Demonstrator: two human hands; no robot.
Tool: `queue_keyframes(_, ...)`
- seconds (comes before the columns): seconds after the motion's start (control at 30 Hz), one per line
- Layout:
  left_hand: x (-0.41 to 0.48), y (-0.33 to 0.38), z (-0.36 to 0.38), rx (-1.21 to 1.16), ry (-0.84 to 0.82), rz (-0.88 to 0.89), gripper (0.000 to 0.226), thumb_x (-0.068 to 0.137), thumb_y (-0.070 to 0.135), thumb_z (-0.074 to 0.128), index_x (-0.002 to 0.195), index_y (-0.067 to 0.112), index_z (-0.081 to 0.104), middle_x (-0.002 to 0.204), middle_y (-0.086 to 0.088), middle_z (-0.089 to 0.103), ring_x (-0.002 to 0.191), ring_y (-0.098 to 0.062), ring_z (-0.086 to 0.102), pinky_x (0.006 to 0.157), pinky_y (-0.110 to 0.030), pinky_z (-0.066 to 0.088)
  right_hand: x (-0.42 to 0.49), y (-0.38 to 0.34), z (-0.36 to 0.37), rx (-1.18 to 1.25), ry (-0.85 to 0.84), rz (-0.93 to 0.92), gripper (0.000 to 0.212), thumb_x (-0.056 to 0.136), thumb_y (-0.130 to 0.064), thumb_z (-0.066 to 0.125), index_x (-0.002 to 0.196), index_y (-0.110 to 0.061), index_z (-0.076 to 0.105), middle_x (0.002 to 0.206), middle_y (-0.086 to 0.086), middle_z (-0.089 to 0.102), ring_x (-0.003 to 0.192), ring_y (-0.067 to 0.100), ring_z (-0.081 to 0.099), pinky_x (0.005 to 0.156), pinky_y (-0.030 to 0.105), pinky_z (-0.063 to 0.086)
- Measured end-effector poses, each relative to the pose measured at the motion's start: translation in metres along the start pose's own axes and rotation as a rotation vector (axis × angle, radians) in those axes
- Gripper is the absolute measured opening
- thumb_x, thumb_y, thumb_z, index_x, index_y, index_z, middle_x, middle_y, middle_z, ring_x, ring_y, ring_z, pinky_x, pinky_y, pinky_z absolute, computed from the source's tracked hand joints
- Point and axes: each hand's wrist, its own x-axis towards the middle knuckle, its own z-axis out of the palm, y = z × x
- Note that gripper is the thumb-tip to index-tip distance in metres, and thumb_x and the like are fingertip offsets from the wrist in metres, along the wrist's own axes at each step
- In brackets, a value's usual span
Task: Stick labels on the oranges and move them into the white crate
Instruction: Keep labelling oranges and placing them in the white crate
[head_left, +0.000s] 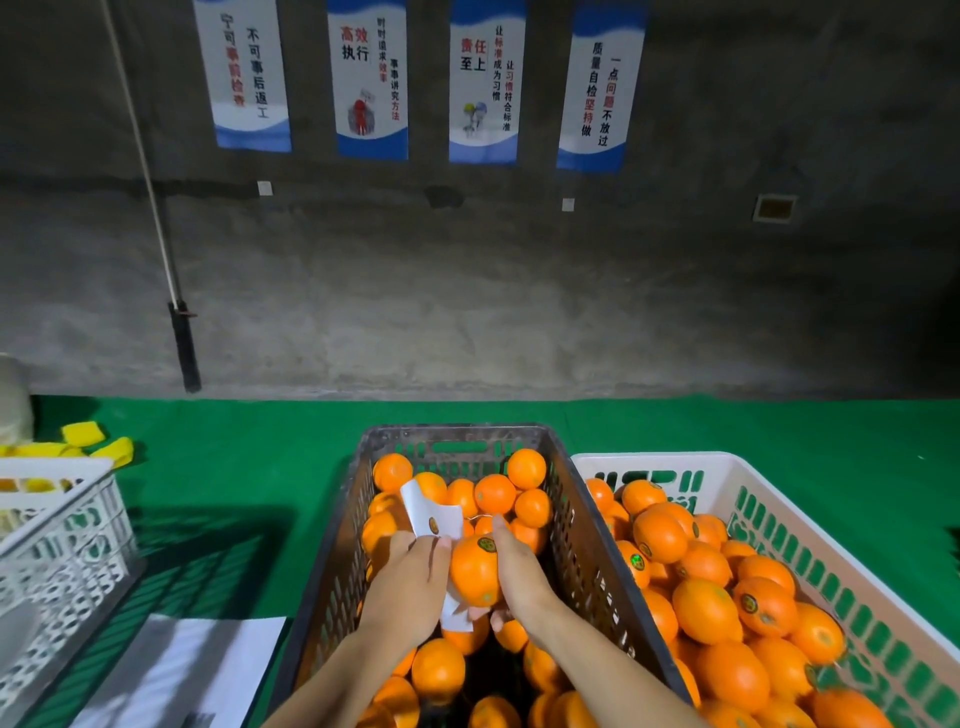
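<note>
Over the black crate (582, 525) full of unlabelled oranges, both hands hold one orange (474, 571) that bears a round label near its top. My left hand (410, 582) grips the orange's left side and also holds a white label strip (434, 512) that curls up above the fingers, with one sticker on it. My right hand (514, 566) wraps the orange's right side, a fingertip near the label. The white crate (727, 470) stands to the right, holding several labelled oranges.
A green cloth (249, 457) covers the table. A white lattice basket (62, 525) sits at the left, with yellow pieces (83, 434) behind it. White paper sheets (187, 670) lie at the front left. A grey wall with posters rises behind the table.
</note>
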Motion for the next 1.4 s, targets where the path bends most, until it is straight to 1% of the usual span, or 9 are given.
queue_keyframes(0.13, 0.001, -0.001, 0.001, -0.096, 0.053, -0.029, 0.044, 0.107, 0.030, 0.028, 0.150, 0.020, 0.030, 0.144, 0.001, 0.044, 0.130, -0.015, 0.034, 0.103, -0.022, 0.041, -0.004, 0.002, -0.002, -0.009, -0.014, -0.160, 0.060, 0.087, -0.073, 0.052, 0.113, -0.019, 0.059, 0.075, 0.017, 0.068, 0.057, 0.024, 0.065, 0.040, 0.025, 0.041)
queue_keyframes(0.27, 0.001, -0.001, 0.003, -0.218, 0.098, -0.065, 0.034, 0.107, 0.038, 0.029, 0.132, 0.028, 0.050, 0.122, 0.005, 0.050, 0.112, -0.009, 0.054, 0.092, -0.026, 0.050, -0.008, -0.006, 0.001, 0.014, 0.108, -0.081, 0.041, 0.101, -0.060, 0.035, 0.106, -0.026, 0.057, 0.067, 0.015, 0.068, 0.054, 0.025, 0.065, 0.040, 0.025, 0.040)
queue_keyframes(0.47, 0.001, 0.002, 0.004, -0.227, 0.142, -0.158, 0.039, 0.103, 0.049, 0.032, 0.128, 0.028, 0.053, 0.114, 0.009, 0.040, 0.079, -0.006, 0.061, 0.064, -0.017, 0.054, -0.005, -0.019, -0.030, 0.818, 0.324, 0.122, 0.050, 0.098, -0.059, 0.043, 0.100, -0.012, 0.059, 0.061, 0.014, 0.069, 0.042, 0.021, 0.057, 0.037, 0.020, 0.039)
queue_keyframes(0.6, 0.003, 0.001, 0.001, -0.259, 0.054, -0.239, 0.033, 0.104, 0.034, 0.040, 0.134, 0.026, 0.049, 0.126, 0.004, 0.044, 0.090, -0.010, 0.060, 0.069, -0.014, 0.048, -0.009, -0.022, -0.051, 1.599, 0.202, 0.050, 0.054, 0.097, -0.054, 0.052, 0.129, -0.011, 0.051, 0.117, 0.021, 0.068, 0.089, 0.029, 0.070, 0.045, 0.027, 0.056)
queue_keyframes(0.73, 0.003, 0.000, 0.000, -0.203, -0.036, -0.277, 0.045, 0.098, 0.011, 0.044, 0.140, 0.029, 0.038, 0.122, 0.006, 0.038, 0.064, -0.009, 0.048, 0.045, -0.013, 0.031, -0.007, -0.024, -0.057, 1.833, 0.170, -0.169, 0.064, 0.103, -0.051, 0.042, 0.148, -0.006, 0.038, 0.138, 0.023, 0.055, 0.121, 0.036, 0.061, 0.087, 0.040, 0.058)
queue_keyframes(0.87, 0.001, 0.002, -0.003, -0.214, -0.034, -0.286, 0.047, 0.098, 0.013, 0.046, 0.140, 0.029, 0.034, 0.119, 0.004, 0.040, 0.077, -0.011, 0.052, 0.054, -0.014, 0.037, -0.003, -0.017, -0.057, 1.684, 0.183, -0.206, 0.057, 0.106, -0.050, 0.028, 0.140, -0.010, 0.050, 0.122, 0.015, 0.068, 0.100, 0.033, 0.066, 0.082, 0.041, 0.053)
queue_keyframes(1.07, 0.003, 0.003, -0.006, -0.253, -0.016, -0.313, 0.055, 0.101, 0.009, 0.042, 0.149, 0.027, 0.023, 0.122, 0.001, 0.043, 0.070, -0.013, 0.049, 0.047, -0.016, 0.031, 0.004, -0.010, -0.055, 1.380, 0.258, -0.093, 0.056, 0.106, -0.049, 0.024, 0.128, -0.012, 0.059, 0.121, 0.014, 0.063, 0.113, 0.031, 0.060, 0.091, 0.041, 0.048)
queue_keyframes(1.27, 0.001, 0.006, -0.012, -0.348, 0.004, -0.292, 0.039, 0.095, 0.004, 0.042, 0.125, 0.030, 0.040, 0.110, 0.004, 0.044, 0.063, -0.013, 0.040, 0.047, -0.024, 0.026, -0.002, -0.009, -0.026, 0.187, 0.489, -0.217, 0.023, 0.099, -0.037, 0.057, 0.108, -0.017, 0.062, 0.102, 0.002, 0.063, 0.098, 0.021, 0.060, 0.080, 0.034, 0.049)
queue_keyframes(1.4, -0.001, 0.008, -0.016, -0.350, 0.033, -0.236, 0.028, 0.094, 0.002, 0.041, 0.100, 0.029, 0.041, 0.081, 0.008, 0.039, 0.062, -0.012, 0.037, 0.052, -0.027, 0.023, -0.003, -0.007, -0.016, -0.021, 0.157, -0.244, 0.024, 0.098, -0.038, 0.060, 0.112, -0.018, 0.058, 0.105, -0.001, 0.058, 0.091, 0.008, 0.055, 0.071, 0.018, 0.040)
